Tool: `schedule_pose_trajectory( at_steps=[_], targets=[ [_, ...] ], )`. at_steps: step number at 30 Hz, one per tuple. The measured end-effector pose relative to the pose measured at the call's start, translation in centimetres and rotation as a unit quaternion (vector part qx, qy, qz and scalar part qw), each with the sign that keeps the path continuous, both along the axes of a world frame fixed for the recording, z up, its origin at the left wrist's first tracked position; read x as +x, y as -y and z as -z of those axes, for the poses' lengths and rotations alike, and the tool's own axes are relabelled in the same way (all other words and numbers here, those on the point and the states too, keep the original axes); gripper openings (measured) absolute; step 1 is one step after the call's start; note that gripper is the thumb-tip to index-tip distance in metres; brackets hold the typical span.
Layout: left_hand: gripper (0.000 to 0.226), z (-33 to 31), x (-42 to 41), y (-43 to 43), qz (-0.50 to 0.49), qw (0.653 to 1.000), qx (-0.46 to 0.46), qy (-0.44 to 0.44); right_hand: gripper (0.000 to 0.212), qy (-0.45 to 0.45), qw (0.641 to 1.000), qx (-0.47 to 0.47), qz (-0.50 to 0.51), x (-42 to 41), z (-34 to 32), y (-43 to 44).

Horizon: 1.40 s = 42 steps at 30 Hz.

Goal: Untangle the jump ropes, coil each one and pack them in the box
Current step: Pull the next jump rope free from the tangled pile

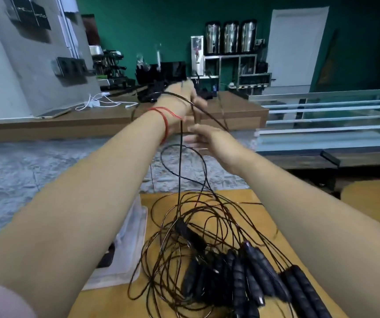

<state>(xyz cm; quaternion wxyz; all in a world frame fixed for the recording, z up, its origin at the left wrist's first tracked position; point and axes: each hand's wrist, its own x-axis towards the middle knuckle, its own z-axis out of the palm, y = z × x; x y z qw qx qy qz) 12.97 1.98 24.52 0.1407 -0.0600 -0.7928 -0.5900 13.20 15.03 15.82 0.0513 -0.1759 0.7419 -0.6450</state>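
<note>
A tangle of thin black jump ropes (195, 216) lies on the wooden table (248, 203), with several black ribbed handles (248, 278) bunched at the front. Both arms are raised above it. My left hand (179, 99), a red thread round its wrist, holds a loop of black cord up high. My right hand (205, 138) sits just below and to the right, fingers spread and blurred, touching the cord strands that hang down to the pile. A clear plastic box (127, 244) stands left of the tangle, partly hidden by my left forearm.
Beyond the table is a grey floor, then a long wooden counter (115, 115) with white cables, a coffee machine and dark gear. A glass display case (333, 120) stands at the right. A second table edge (372, 198) shows at the far right.
</note>
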Motion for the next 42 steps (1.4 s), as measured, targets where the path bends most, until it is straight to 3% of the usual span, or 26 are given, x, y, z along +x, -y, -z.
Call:
schedule_pose_trajectory(
  at_steps=[1,2,5,10,14,18,20,23,25,27,28,29,31,32,34,36,37,40,42],
  targets=[
    [0.031,-0.7,-0.1,-0.1,0.009,0.996,0.09,-0.003,0.034,-0.029,0.999,0.013,0.006,0.1,-0.2,0.0],
    [0.03,-1.2,-0.1,-0.2,0.009,0.993,0.12,-0.006,0.031,-0.065,0.997,0.037,0.015,0.4,-0.4,0.1],
    [0.03,-1.7,0.2,-0.4,-0.033,0.997,0.068,-0.034,0.029,-0.151,0.984,0.085,0.044,1.0,-0.7,0.5],
    [0.037,-4.5,0.7,-0.3,-0.054,0.975,0.147,-0.155,0.034,-0.249,0.959,0.09,0.103,1.3,-2.9,1.3],
    [0.04,-6.5,0.3,-0.1,-0.045,0.955,0.209,-0.204,0.03,-0.195,0.975,0.102,0.017,2.3,-6.3,1.8],
    [0.038,-7.5,0.4,0.8,-0.053,0.954,0.185,-0.232,0.02,-0.079,0.981,0.122,-0.127,2.2,-9.2,1.3],
    [0.037,-8.3,0.7,1.2,-0.064,0.951,0.191,-0.236,0.026,-0.057,0.966,0.184,-0.171,2.1,-9.0,1.3],
    [0.032,-9.2,1.2,1.6,-0.069,0.956,0.178,-0.221,0.038,-0.072,0.941,0.293,-0.151,2.0,-8.4,1.8],
    [0.03,-8.5,1.4,1.9,-0.076,0.97,0.1,-0.206,0.038,-0.109,0.962,0.235,-0.085,1.3,-9.1,1.9],
    [0.033,-6.3,0.9,2.6,-0.101,0.974,-0.011,-0.202,0.031,-0.105,0.993,0.044,0.016,0.8,-10.6,1.7],
    [0.037,-4.9,0.7,3.0,-0.103,0.974,-0.047,-0.196,0.03,-0.124,0.99,-0.01,0.058,0.4,-11.4,1.5],
    [0.045,-3.2,0.5,3.3,-0.094,0.977,-0.068,-0.178,0.032,-0.148,0.985,-0.004,0.083,0.1,-12.1,1.5],
    [0.05,0.0,0.9,3.4,-0.065,0.987,-0.073,-0.127,0.037,-0.213,0.965,0.114,0.102,-0.2,-13.1,1.4],
    [0.045,1.7,1.0,3.3,-0.044,0.992,-0.057,-0.106,0.037,-0.245,0.953,0.126,0.122,-0.4,-13.6,1.3],
    [0.045,4.5,0.9,3.1,0.019,0.998,0.003,-0.061,0.032,-0.206,0.97,-0.016,0.13,-0.7,-15.0,1.5],
    [0.082,7.2,0.3,2.7,0.076,0.996,0.046,0.014,0.026,-0.151,0.972,-0.153,0.094,-0.6,-16.4,1.9],
    [0.085,8.5,0.3,2.2,0.106,0.992,0.049,0.044,0.023,-0.137,0.97,-0.184,0.076,-0.5,-17.0,2.2],
    [0.026,12.1,0.0,1.1,0.142,0.989,0.003,0.048,0.023,-0.144,0.967,-0.205,0.037,0.0,-18.0,2.5],
    [0.03,13.3,0.1,1.3,0.119,0.992,0.015,0.04,0.023,-0.137,0.967,-0.211,0.038,0.3,-18.2,2.1]
  ],
)
